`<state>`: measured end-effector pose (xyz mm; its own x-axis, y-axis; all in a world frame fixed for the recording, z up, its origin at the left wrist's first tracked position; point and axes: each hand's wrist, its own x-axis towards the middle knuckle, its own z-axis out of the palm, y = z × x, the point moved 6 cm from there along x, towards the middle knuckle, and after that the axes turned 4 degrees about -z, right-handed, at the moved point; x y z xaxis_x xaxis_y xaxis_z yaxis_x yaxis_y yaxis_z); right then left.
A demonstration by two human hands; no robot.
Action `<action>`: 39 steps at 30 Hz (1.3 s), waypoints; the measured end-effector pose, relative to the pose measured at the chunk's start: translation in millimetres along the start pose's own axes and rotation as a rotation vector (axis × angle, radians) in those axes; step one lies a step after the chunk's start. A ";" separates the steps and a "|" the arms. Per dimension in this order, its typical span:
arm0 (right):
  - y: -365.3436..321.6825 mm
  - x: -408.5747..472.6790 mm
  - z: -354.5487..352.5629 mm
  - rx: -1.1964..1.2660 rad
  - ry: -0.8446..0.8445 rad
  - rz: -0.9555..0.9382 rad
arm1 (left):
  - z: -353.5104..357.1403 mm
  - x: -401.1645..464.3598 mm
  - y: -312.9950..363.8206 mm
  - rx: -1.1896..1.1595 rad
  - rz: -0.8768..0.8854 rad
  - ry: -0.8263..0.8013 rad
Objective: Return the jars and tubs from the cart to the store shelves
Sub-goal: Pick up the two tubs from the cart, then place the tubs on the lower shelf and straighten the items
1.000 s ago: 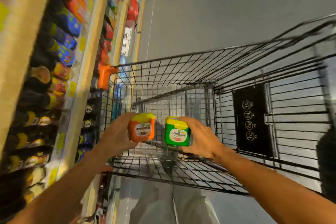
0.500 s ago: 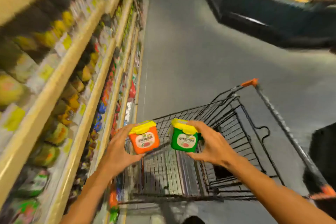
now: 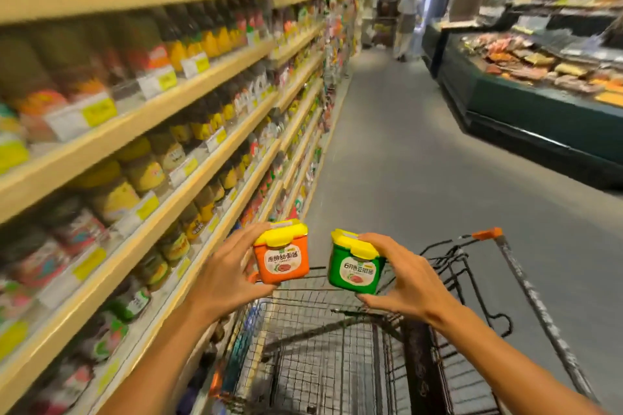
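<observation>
Left hand (image 3: 224, 274) gripping squarish orange tub (image 3: 282, 256), seemingly plastic, wire cart (image 3: 340, 347)

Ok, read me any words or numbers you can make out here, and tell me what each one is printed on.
"原酿甜面酱": orange plastic tub with yellow lid, held in the left hand.
"6月香豆瓣酱": green plastic tub with yellow lid, held in the right hand.
Yellow-and-white shelf price tags and shelved jar labels: too blurred to read.
</observation>
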<state>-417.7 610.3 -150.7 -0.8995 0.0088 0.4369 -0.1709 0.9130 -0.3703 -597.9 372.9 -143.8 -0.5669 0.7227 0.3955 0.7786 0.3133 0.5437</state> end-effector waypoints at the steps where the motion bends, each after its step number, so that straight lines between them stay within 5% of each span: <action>1: -3.6 2.6 -4.5 0.019 -0.002 -0.031 | -7.4 -9.7 5.8 0.015 -0.019 0.029; 16: -176.4 35.8 45.6 0.411 -0.149 -0.720 | -118.0 -290.0 125.3 0.406 -0.513 0.408; 39: -620.7 -134.2 108.7 0.626 -0.194 -1.233 | -262.9 -718.3 338.2 0.762 -0.827 0.778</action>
<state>-234.6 -1.9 -68.6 -0.0719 -0.7602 0.6457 -0.9867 -0.0407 -0.1577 1.9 -202.2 -49.4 -0.7414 -0.2905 0.6050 -0.0479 0.9221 0.3840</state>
